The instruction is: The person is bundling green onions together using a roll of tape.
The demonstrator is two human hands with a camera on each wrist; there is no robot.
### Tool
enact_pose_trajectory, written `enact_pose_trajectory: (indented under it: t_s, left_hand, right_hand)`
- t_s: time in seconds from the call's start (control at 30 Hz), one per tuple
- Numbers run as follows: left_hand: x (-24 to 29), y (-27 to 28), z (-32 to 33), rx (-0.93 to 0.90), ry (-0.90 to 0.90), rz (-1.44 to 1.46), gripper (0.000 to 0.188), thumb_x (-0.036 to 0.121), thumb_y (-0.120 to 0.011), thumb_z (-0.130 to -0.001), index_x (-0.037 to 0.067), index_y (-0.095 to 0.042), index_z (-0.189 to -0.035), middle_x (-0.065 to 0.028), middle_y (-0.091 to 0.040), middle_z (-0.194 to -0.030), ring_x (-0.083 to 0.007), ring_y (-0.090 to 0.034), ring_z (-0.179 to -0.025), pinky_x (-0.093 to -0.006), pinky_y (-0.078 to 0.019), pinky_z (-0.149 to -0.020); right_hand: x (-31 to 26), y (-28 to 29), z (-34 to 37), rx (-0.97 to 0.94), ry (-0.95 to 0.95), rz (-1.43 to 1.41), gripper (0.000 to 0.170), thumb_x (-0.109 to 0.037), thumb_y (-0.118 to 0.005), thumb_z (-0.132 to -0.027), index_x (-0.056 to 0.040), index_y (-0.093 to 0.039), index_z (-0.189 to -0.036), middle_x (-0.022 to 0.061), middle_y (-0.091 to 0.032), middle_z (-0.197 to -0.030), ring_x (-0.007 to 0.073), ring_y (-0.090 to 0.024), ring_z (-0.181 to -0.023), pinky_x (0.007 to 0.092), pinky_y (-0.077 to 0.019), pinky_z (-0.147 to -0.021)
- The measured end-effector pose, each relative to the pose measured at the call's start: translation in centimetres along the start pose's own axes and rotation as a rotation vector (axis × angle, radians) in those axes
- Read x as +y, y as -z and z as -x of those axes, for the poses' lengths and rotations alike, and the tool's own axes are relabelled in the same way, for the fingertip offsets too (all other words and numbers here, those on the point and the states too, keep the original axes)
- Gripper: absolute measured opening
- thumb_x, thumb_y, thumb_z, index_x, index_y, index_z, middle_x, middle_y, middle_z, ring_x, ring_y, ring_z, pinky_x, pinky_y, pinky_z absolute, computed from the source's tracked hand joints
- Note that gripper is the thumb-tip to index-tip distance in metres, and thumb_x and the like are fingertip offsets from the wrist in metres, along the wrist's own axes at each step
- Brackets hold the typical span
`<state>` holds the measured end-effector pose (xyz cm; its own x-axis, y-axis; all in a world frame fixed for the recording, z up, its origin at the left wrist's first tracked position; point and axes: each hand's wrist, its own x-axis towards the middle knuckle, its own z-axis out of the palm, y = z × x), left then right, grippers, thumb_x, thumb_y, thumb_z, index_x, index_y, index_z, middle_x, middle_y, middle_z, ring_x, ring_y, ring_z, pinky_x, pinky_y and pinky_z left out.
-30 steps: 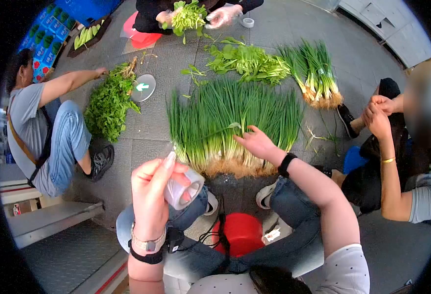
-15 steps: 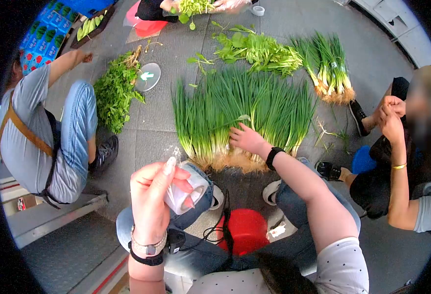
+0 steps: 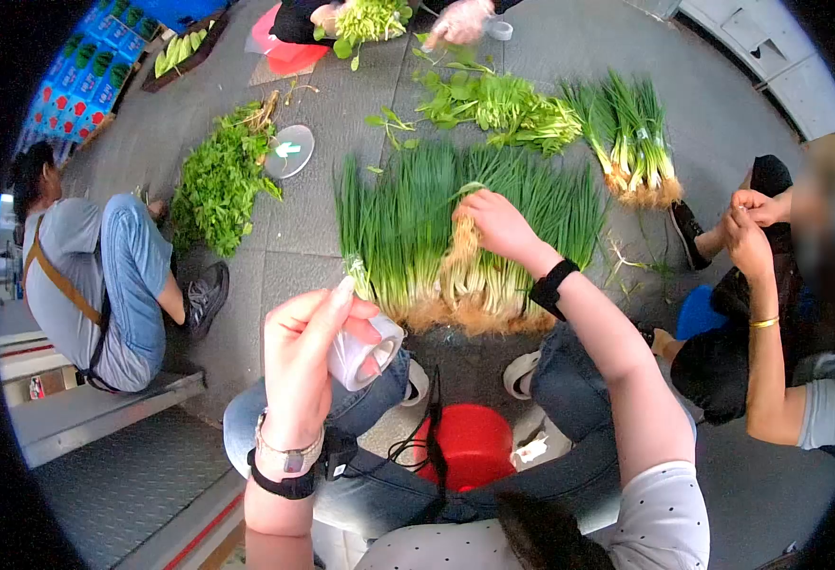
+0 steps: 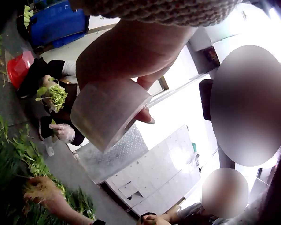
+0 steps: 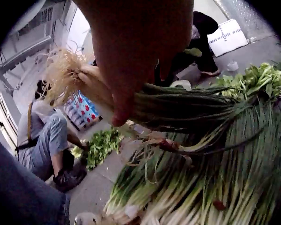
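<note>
My left hand holds a roll of clear tape, with a fingertip in its core and the thumb and forefinger together above it. In the left wrist view the roll shows large below the palm. My right hand grips a small bunch of scallions by the pale stems, their stringy roots sticking out past the hand. Beneath it, a wide row of scallions lies on the floor, green tops away from me and roots toward me.
Bundled scallions lie at the back right, beside loose leafy greens. Leafy herbs lie left, near a round floor sign. People crouch or sit left, right and ahead. A red stool is between my knees.
My right hand, earlier reaching over the row with fingers extended, now holds a small bunch of scallions above it. The left hand keeps the tape. The person at left has lowered their arm.
</note>
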<state>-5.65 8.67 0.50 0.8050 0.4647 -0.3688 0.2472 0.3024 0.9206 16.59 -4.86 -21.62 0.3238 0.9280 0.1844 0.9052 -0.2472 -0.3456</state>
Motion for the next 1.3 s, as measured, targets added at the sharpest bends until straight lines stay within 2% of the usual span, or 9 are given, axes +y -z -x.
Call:
enact_pose_trajectory:
  t_s: [0.13, 0.23, 0.5, 0.67, 0.77, 0.8, 1.03, 1.07, 1.3]
  left_hand:
    - [-0.4, 0.1, -0.4, -0.022, 0.01, 0.021, 0.026, 0.022, -0.052, -0.084, -0.001, -0.06, -0.074, -0.0076, -0.058, -0.059, -0.0115, -0.052, -0.044, -0.0208, -0.0415, -0.038]
    - [-0.7, 0.1, -0.9, -0.011, 0.012, 0.017, 0.026, 0.023, -0.053, -0.084, -0.001, -0.06, -0.075, -0.0065, -0.058, -0.059, -0.0107, -0.052, -0.044, -0.0204, -0.0408, -0.039]
    - [-0.9, 0.6, -3.6, -0.1, 0.044, -0.079, 0.027, 0.025, -0.056, -0.083, -0.001, -0.06, -0.076, -0.005, -0.057, -0.061, -0.0091, -0.051, -0.045, -0.0197, -0.0403, -0.04]
    - [-0.9, -0.7, -4.6, -0.133, 0.09, -0.043, 0.027, 0.026, -0.056, -0.082, 0.001, -0.06, -0.076, -0.0042, -0.057, -0.062, -0.0088, -0.054, -0.05, -0.0203, -0.0428, -0.041]
    - [-1.3, -0.6, -4.6, -0.169, 0.101, -0.103, 0.027, 0.027, -0.056, -0.082, 0.001, -0.06, -0.076, -0.0039, -0.057, -0.062, -0.0089, -0.054, -0.05, -0.0206, -0.0431, -0.041]
    - [-1.4, -0.7, -4.6, -0.153, 0.099, -0.093, 0.027, 0.027, -0.056, -0.082, 0.001, -0.06, -0.076, -0.0038, -0.057, -0.061, -0.0089, -0.053, -0.05, -0.0205, -0.0428, -0.041]
    - [-1.2, -0.7, -4.8, -0.182, 0.151, -0.119, 0.028, 0.027, -0.053, -0.084, 0.0, -0.06, -0.077, -0.0038, -0.057, -0.061, -0.01, -0.052, -0.047, -0.0208, -0.0415, -0.041]
    - [-1.2, -0.6, -5.0, -0.214, 0.169, -0.137, 0.029, 0.027, -0.052, -0.084, 0.0, -0.061, -0.079, -0.0041, -0.058, -0.062, -0.0103, -0.052, -0.046, -0.0211, -0.0418, -0.042]
    - [-3.3, -1.0, -5.8, -0.345, 0.252, -0.324, 0.03, 0.028, -0.056, -0.082, 0.0, -0.064, -0.085, -0.0043, -0.063, -0.079, -0.0057, -0.055, -0.06, -0.018, -0.0427, -0.054]
  right_hand:
    - [-0.9, 3.3, -1.2, 0.189, -0.078, -0.194, 0.027, -0.014, -0.066, -0.061, -0.0122, -0.058, -0.086, 0.0057, -0.05, -0.092, 0.0243, -0.05, -0.089, 0.0352, -0.0428, -0.076]
    - [-1.6, 5.2, -1.2, 0.146, -0.003, 0.037, 0.03, -0.017, -0.063, -0.065, -0.0116, -0.055, -0.094, 0.0057, -0.05, -0.095, 0.0249, -0.05, -0.089, 0.0343, -0.0438, -0.073]
    - [0.2, -2.5, 9.8, -0.311, 0.078, 0.047, 0.03, -0.006, -0.054, -0.069, -0.0067, -0.049, -0.099, 0.0131, -0.044, -0.101, 0.0279, -0.05, -0.092, 0.0341, -0.0484, -0.067]
    - [1.5, -5.6, 13.0, -0.338, -0.275, -0.13, 0.036, -0.008, -0.05, -0.073, -0.0007, -0.039, -0.107, 0.0191, -0.047, -0.103, 0.0355, -0.051, -0.093, 0.0404, -0.0446, -0.074]
    - [1.1, -7.2, 12.1, -0.174, -0.901, -0.388, 0.04, -0.02, -0.053, -0.077, 0.0007, -0.037, -0.107, 0.0199, -0.053, -0.091, 0.0362, -0.054, -0.084, 0.0412, -0.0439, -0.07]
    - [1.1, -8.3, 11.9, -0.03, -0.915, -0.457, 0.052, -0.035, -0.061, -0.075, 0.0047, -0.042, -0.102, 0.019, -0.056, -0.077, 0.0304, -0.057, -0.072, 0.0369, -0.0442, -0.065]
    - [1.5, -8.2, 9.6, -0.442, -1.066, -0.664, 0.064, -0.042, -0.072, -0.062, 0.0086, -0.051, -0.095, 0.0175, -0.059, -0.085, 0.0219, -0.056, -0.072, 0.0321, -0.0452, -0.062]
    - [1.2, -7.7, 9.8, -0.371, -1.118, -0.755, 0.047, -0.036, -0.07, -0.065, 0.0001, -0.057, -0.093, 0.0112, -0.061, -0.086, 0.0204, -0.058, -0.076, 0.033, -0.0454, -0.067]
    - [-1.4, 1.7, 7.5, -0.291, -1.022, -1.418, 0.033, -0.024, -0.064, -0.076, -0.0096, -0.053, -0.103, 0.001, -0.059, -0.092, 0.0128, -0.056, -0.077, 0.0295, -0.0447, -0.068]
